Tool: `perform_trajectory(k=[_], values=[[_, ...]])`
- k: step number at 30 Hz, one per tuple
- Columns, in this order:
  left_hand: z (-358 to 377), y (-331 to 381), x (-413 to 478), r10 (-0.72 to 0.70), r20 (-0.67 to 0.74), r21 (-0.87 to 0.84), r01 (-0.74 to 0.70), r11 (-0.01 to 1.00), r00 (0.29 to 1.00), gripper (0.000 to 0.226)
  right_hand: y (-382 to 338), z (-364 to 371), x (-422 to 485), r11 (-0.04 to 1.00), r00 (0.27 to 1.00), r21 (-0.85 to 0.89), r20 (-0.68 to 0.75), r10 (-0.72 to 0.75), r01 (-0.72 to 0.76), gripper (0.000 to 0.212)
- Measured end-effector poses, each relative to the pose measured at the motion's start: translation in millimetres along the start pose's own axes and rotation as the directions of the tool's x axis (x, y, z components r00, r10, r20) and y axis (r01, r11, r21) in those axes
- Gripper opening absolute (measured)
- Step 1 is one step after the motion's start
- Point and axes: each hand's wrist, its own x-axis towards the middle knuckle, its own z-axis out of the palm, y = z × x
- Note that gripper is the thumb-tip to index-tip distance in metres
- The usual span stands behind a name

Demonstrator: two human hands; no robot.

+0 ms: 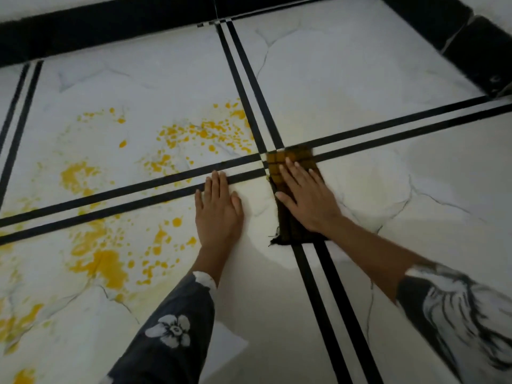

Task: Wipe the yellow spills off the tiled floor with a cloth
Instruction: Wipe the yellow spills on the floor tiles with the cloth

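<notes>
Head view — right hand (309, 202) fingers (295, 176) straight, pressing cloth (289, 231).

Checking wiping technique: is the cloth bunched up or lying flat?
Flat: the cloth lies as a narrow strip, pressed under the straight-fingered right hand. Folded in layers: cannot tell.

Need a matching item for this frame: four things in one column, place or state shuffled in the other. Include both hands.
Column 1
1. left hand
2. right hand
3. cloth
4. yellow spills

Column 2
A. lies over the crossing of the black lines
B. scattered across the floor to the left of both hands
C. flat on bare tile, holding nothing
D. pressed flat on the cloth, fingers straight

Pairs: 1-C, 2-D, 3-A, 4-B
</notes>
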Motion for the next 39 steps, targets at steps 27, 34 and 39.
perform_trajectory(k=[27,34,39], values=[[-15,84,1,-0.03,-0.02,-0.57,0.014,0.821,0.999,0.047,-4,-26,19,0.804,0.938,0.553,-0.107,0.329,-0.219,0.049],[17,72,87,0.13,0.06,-0.076,-0.125,0.989,0.99,0.059,43,-32,61,0.955,0.978,0.226,-0.032,0.206,-0.194,0.053],[18,72,64,-0.002,-0.002,0.068,0.002,0.998,1.0,0.071,48,-22,88,0.933,0.943,0.193,-0.077,0.324,-0.304,0.053]])
